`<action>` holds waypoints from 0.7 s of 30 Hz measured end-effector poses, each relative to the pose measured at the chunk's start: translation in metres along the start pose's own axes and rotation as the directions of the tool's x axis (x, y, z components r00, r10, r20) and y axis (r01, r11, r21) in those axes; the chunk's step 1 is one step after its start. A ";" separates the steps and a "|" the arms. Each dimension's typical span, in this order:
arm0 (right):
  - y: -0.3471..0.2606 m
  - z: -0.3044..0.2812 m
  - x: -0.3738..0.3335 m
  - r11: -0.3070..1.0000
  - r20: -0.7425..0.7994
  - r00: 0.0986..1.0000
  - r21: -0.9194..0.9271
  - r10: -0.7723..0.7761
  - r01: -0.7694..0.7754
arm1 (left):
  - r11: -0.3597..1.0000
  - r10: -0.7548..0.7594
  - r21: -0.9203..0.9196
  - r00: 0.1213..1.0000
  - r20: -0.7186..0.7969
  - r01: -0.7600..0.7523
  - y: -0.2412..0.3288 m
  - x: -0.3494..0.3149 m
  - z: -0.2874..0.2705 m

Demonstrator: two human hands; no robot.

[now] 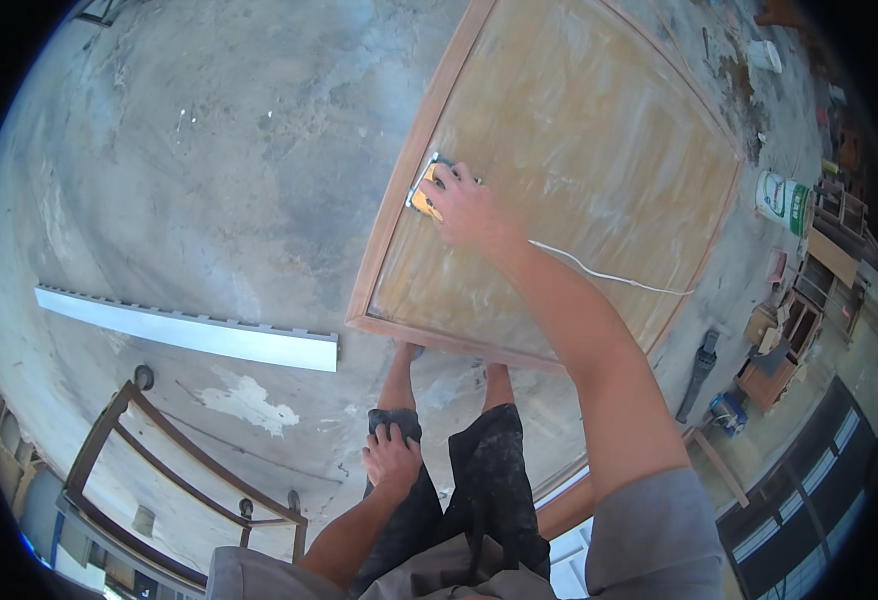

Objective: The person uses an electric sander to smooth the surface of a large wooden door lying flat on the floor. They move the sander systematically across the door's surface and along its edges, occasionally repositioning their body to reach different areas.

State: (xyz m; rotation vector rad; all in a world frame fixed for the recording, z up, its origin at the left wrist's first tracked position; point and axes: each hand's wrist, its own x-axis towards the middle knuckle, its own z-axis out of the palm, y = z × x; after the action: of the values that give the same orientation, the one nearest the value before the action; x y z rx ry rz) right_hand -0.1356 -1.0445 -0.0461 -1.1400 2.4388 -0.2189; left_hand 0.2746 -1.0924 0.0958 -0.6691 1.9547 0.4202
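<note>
My right hand (471, 208) is wrapped over a yellow and black power sander (425, 190), which lies against the panel's left frame strip. The large wooden panel (559, 130) has a raised light-brown border and a yellowish face with whitish, dusty streaks. From beneath my right forearm a white cord (609, 272) runs across the panel to its right edge. My left hand (393, 460) rests on my left knee with its fingers spread, away from the panel. My right palm hides part of the sander.
A long white metal strip (189, 328) lies on the concrete floor at left. Below it stands a wheeled brown metal frame (174, 470). To the right are a white and green bucket (784, 203), a dark elongated tool (699, 375), a blue can (727, 412) and wood scraps (774, 370).
</note>
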 end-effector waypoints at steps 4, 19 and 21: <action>-0.012 0.009 -0.011 0.999 0.022 0.999 0.010 -0.039 0.039 | 1.000 -0.004 -0.002 1.000 0.004 0.004 -0.004 -0.001 0.002; -0.024 0.022 -0.019 0.996 -0.025 0.997 0.063 0.072 -0.070 | 1.000 0.010 -0.005 0.999 -0.045 -0.010 -0.003 -0.005 0.009; -0.050 0.032 -0.042 0.997 -0.009 1.000 0.075 0.005 -0.005 | 1.000 0.006 -0.008 0.999 -0.044 -0.007 -0.001 -0.004 0.007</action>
State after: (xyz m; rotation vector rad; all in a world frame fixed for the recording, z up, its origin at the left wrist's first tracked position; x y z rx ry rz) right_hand -0.0629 -1.0441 -0.0458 -1.1030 2.4201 -0.3119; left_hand 0.2817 -1.0884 0.0959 -0.6827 1.9979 0.4208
